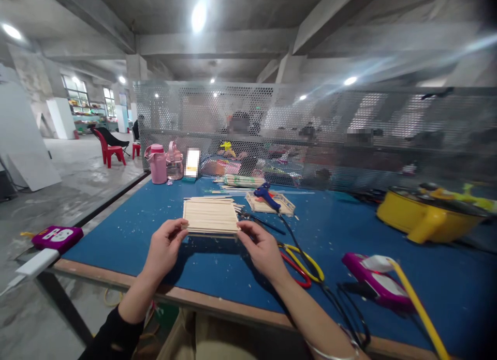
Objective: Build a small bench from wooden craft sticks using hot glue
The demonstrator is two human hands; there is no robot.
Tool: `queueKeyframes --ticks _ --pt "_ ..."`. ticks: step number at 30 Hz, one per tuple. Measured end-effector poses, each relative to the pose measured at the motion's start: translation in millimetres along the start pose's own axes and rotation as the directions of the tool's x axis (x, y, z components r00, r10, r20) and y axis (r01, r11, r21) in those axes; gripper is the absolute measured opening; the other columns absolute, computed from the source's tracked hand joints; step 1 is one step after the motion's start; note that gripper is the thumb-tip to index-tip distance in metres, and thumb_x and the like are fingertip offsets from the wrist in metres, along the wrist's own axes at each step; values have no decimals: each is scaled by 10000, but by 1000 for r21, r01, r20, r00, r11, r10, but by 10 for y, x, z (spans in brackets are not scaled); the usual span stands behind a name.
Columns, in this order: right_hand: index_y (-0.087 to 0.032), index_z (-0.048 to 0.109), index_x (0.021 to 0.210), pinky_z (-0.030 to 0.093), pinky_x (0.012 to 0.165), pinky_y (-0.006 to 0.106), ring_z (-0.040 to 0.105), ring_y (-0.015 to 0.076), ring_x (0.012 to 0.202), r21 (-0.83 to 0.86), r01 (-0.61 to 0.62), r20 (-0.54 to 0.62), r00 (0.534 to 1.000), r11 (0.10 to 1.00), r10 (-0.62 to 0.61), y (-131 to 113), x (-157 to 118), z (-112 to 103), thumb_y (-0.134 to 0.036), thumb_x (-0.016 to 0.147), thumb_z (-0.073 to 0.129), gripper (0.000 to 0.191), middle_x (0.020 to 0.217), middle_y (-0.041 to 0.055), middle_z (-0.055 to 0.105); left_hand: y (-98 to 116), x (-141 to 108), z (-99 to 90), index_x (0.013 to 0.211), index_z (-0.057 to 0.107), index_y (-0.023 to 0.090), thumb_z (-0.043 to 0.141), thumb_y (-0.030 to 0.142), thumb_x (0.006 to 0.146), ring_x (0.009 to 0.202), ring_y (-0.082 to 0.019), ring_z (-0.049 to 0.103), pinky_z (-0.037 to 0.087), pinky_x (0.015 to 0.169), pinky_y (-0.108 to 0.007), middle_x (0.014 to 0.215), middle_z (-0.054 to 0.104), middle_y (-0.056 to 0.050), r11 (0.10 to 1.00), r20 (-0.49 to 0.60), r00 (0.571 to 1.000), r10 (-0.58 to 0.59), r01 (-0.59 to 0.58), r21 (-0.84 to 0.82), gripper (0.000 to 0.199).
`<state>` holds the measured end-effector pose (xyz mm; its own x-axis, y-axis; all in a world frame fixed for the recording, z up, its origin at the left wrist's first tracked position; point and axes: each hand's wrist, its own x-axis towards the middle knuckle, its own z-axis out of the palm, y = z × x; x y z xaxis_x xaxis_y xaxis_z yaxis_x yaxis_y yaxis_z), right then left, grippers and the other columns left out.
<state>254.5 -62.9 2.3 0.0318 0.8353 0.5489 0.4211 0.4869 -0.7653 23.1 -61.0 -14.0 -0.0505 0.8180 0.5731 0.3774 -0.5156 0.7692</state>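
Note:
A flat rectangular panel of pale wooden sticks (212, 215) is held up over the blue table by both hands. My left hand (167, 242) pinches its left edge near the lower corner. On the opposite side, my right hand (261, 243) grips the right edge between thumb and fingers. Loose sticks (237, 207) lie just behind the panel. To the right, a blue glue gun (267, 196) rests on a small stick frame (287, 206). Scissors with red and yellow handles (306, 264) lie near my right hand.
Pink bottles (158, 166) and a lit phone (191, 163) stand at the back left. A yellow pot (423, 215) is at the right. Purple power strips (378, 282) and cables lie at the right and far left. Behind the perforated screen (310, 143) a person sits.

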Motion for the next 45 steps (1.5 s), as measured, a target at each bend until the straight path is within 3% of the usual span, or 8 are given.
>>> queueKeyframes --ticks 8,13,27,37,45 --pt "-169 602 949 455 648 287 566 165 701 107 -44 -10 999 993 45 38 -1 -21 -364 719 581 302 802 55 631 52 62 36 989 593 155 521 373 750 626 -126 561 446 622 -250 763 580 -19 977 95 984 -154 166 -134 331" --pt "-173 602 936 440 608 280 543 158 661 128 -100 -8 995 987 102 -29 -15 -25 -345 690 600 300 762 40 609 101 87 72 1034 592 114 553 379 718 598 -118 536 437 604 -241 695 573 -10 935 71 963 -261 270 -232 414" --pt "-178 524 824 354 554 238 429 109 574 171 -123 -68 988 978 136 -53 9 20 -228 627 553 206 649 -29 478 179 -86 197 1074 594 119 563 406 721 648 -122 545 451 651 -244 750 595 -25 939 11 958 -287 283 -196 455" --pt "-194 467 949 327 370 186 482 102 507 389 -362 66 928 847 366 -33 32 31 -264 599 569 372 635 -53 460 147 -101 235 1076 596 123 582 416 706 636 -121 543 444 618 -228 754 621 -34 936 -27 962 -271 257 -241 472" --pt "-193 512 880 308 367 191 448 97 483 369 -326 17 939 870 344 -23 19 39 -224 608 527 273 590 -54 461 87 -132 248 1101 583 132 580 417 713 691 -140 575 462 648 -241 835 655 -60 935 12 964 -266 261 -242 481"
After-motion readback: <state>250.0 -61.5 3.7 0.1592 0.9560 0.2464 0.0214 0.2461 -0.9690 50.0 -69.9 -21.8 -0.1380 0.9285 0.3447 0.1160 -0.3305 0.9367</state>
